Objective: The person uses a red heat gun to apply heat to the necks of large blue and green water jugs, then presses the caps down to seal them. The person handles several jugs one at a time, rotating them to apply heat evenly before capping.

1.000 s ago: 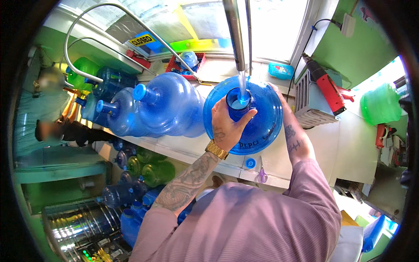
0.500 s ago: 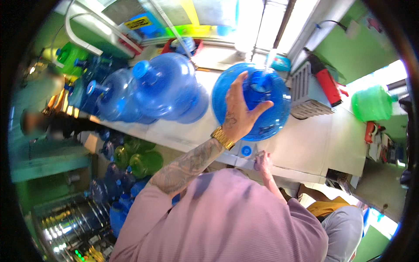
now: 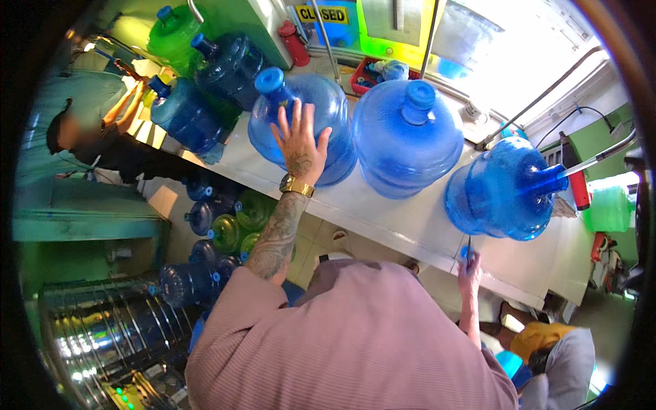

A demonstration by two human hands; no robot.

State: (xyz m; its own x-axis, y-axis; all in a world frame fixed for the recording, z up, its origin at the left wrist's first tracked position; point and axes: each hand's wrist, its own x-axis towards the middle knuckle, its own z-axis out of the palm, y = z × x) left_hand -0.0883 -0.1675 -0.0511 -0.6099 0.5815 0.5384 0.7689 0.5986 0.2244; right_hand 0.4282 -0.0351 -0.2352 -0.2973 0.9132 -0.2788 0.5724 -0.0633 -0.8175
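My left hand (image 3: 301, 145), wearing a gold watch, lies with fingers spread on the side of a blue water jug (image 3: 335, 102) with a blue cap. To its right stands another capped blue jug (image 3: 408, 154). Farther right, an uncapped blue jug (image 3: 502, 188) has a filling tube (image 3: 601, 154) at its neck. At the counter's front edge is my right hand (image 3: 469, 270), its fingers drawn together beside a small blue cap (image 3: 466, 251). A thin dark object rises by those fingertips; what the hand holds is unclear.
Blue and green jugs (image 3: 184, 113) stand at the far left, near another person (image 3: 89, 140). More jugs (image 3: 205, 256) are on the floor below the white counter (image 3: 383, 222). A red basket (image 3: 362, 75) sits behind. Someone in grey (image 3: 567, 369) is at lower right.
My left hand has left the jug at the filling tube and now touches a capped jug farther left. The view has shifted left. My right hand is now right beside the blue cap.
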